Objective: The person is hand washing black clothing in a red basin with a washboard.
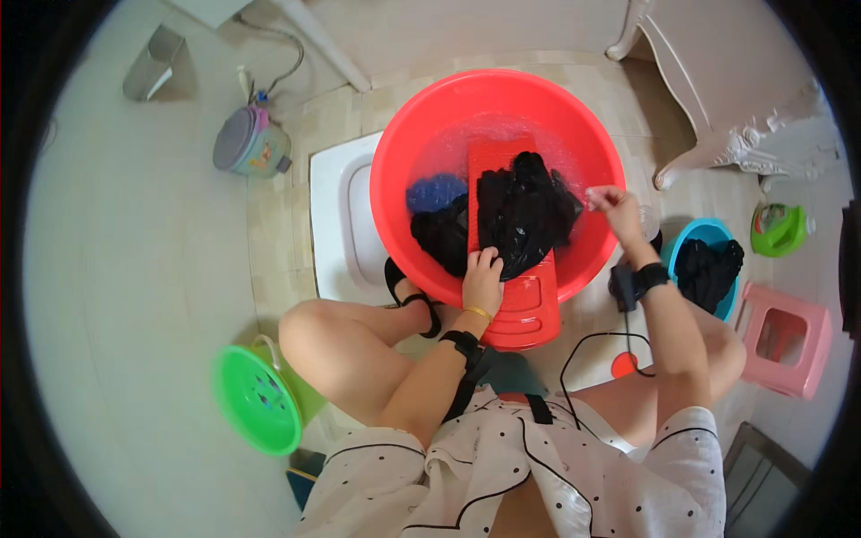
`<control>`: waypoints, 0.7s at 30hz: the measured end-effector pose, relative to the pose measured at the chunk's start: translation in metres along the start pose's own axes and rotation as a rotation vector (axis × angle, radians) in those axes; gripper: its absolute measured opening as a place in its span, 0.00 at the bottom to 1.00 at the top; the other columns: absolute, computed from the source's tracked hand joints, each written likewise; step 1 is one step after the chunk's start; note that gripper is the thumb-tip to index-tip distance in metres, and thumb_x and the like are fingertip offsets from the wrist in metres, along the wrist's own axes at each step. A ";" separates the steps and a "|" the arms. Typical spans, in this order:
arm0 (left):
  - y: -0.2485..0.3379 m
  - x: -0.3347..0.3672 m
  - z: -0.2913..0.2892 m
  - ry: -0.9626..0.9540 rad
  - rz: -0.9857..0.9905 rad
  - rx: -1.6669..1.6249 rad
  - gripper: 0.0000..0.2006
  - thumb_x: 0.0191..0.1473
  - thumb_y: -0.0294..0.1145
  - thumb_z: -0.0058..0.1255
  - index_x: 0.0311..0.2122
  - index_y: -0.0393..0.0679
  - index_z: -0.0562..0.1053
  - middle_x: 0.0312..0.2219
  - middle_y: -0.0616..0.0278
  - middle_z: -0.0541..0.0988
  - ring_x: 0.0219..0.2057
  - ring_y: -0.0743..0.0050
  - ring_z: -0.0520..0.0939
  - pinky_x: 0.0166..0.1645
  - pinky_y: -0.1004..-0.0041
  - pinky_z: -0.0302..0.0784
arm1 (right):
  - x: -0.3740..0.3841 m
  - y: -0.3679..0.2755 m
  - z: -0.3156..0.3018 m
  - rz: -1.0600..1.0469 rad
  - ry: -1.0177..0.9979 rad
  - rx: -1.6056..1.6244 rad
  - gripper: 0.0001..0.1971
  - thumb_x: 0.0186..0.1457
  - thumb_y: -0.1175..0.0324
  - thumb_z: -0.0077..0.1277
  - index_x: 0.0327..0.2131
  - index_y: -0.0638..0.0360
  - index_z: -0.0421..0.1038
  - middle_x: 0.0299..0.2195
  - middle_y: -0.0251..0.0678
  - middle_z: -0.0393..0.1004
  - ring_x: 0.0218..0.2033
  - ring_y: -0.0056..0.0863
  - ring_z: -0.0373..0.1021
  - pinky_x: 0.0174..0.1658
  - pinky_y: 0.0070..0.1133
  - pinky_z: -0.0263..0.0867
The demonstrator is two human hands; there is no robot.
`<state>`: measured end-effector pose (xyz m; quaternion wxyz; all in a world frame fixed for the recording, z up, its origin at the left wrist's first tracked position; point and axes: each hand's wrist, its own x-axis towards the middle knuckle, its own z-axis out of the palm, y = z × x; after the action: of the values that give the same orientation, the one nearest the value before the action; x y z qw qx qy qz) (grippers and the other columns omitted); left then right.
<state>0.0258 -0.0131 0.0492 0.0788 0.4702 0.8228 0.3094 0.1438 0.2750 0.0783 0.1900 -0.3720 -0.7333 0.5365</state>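
Note:
A large red basin [395, 170] of sudsy water stands between my legs. Leaning in it over the near rim is a red washboard [523, 312], with a wet black garment [520, 211] bunched on top. My left hand [484, 282] has its fingers curled on the garment's near edge, against the board. Over the basin's right rim, apart from the cloth, my right hand [619, 215] is raised with its fingers pinched together; what they hold, if anything, is too small to name. More black cloth [441, 238] and a blue bundle [436, 192] lie in the water left of the board.
A squat toilet [345, 215] is left of the basin. To the right stand a blue bucket [708, 231] with black clothes, a green detergent bottle [778, 230] and a pink stool [787, 341]. A green bucket [260, 399] sits by my left knee. A black cable [574, 350] hangs near my right wrist.

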 end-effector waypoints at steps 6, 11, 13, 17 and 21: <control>-0.003 -0.010 -0.003 -0.166 -0.063 0.036 0.16 0.36 0.18 0.53 0.36 0.38 0.73 0.44 0.62 0.69 0.46 0.58 0.68 0.47 0.69 0.73 | -0.061 -0.015 0.131 -0.610 -0.651 -0.579 0.19 0.63 0.57 0.34 0.52 0.53 0.66 0.56 0.39 0.61 0.60 0.40 0.53 0.62 0.36 0.46; 0.008 0.002 -0.015 -0.253 -0.090 0.049 0.15 0.38 0.24 0.55 0.36 0.37 0.73 0.42 0.58 0.69 0.45 0.58 0.68 0.46 0.69 0.73 | 0.005 0.012 0.117 -0.278 -0.525 -1.166 0.26 0.63 0.51 0.28 0.62 0.46 0.50 0.65 0.28 0.46 0.66 0.34 0.40 0.65 0.40 0.31; 0.010 0.002 -0.020 -0.258 -0.117 0.028 0.14 0.39 0.26 0.56 0.36 0.37 0.73 0.42 0.57 0.69 0.44 0.58 0.68 0.46 0.69 0.73 | 0.009 0.001 0.122 -0.243 -0.662 -1.098 0.27 0.62 0.54 0.32 0.62 0.50 0.48 0.65 0.34 0.45 0.66 0.39 0.39 0.65 0.42 0.34; 0.007 0.005 -0.017 -0.182 -0.267 0.000 0.17 0.40 0.33 0.60 0.36 0.36 0.73 0.41 0.55 0.68 0.44 0.55 0.67 0.47 0.66 0.71 | -0.034 -0.004 0.119 -0.400 -0.996 -0.776 0.30 0.58 0.60 0.40 0.61 0.62 0.49 0.63 0.42 0.48 0.66 0.42 0.39 0.65 0.40 0.36; -0.001 0.020 -0.019 -0.062 -0.272 -0.130 0.17 0.37 0.27 0.59 0.36 0.37 0.71 0.41 0.53 0.69 0.42 0.50 0.70 0.48 0.62 0.69 | -0.020 -0.037 0.084 -0.452 -0.995 -0.837 0.43 0.43 0.66 0.58 0.62 0.58 0.47 0.63 0.42 0.47 0.65 0.43 0.40 0.65 0.38 0.41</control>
<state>0.0060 -0.0055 0.0671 0.1755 0.3575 0.8544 0.3337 0.0872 0.2007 0.0861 -0.2218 0.0386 -0.9383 0.2625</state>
